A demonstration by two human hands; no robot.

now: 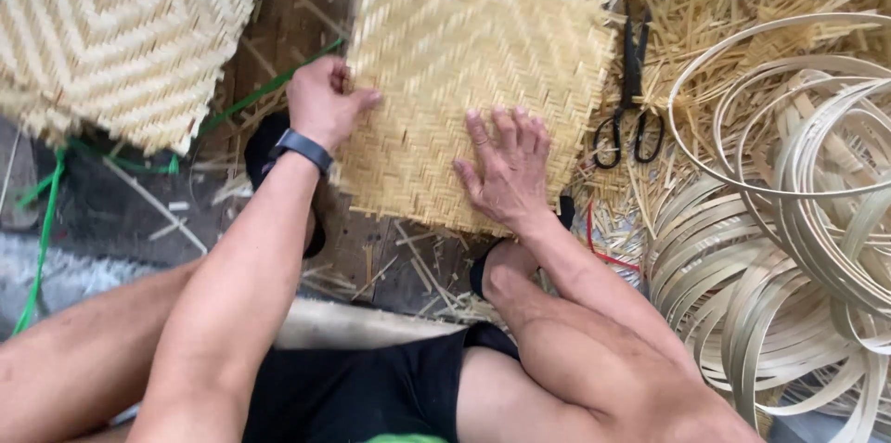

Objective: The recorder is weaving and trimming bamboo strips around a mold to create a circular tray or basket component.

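**Two hands on a woven mat**

A square woven mat (469,81) of pale bamboo strips lies flat on the floor (93,211), just in front of the seated person's knees. The right hand (506,169) presses down on its near edge, palm flat and fingers spread wide, which seems to pin the weave so it cannot slide. The left hand (325,104) works at the mat's left edge, its fingers curled in and pinching at the strips there; I cannot tell exactly which strip they grip. A dark wristband (302,148) sits on that wrist.

Beside the mat on the right, black scissors (629,104) lie on a litter of bamboo offcuts (705,7), close enough to reach. Further right, a heap of coiled bamboo strips (789,248) spreads across the floor. To the upper left rests a second woven piece (121,25) with a diamond pattern, well apart from the hands, and green cord (42,239) trails beneath it.
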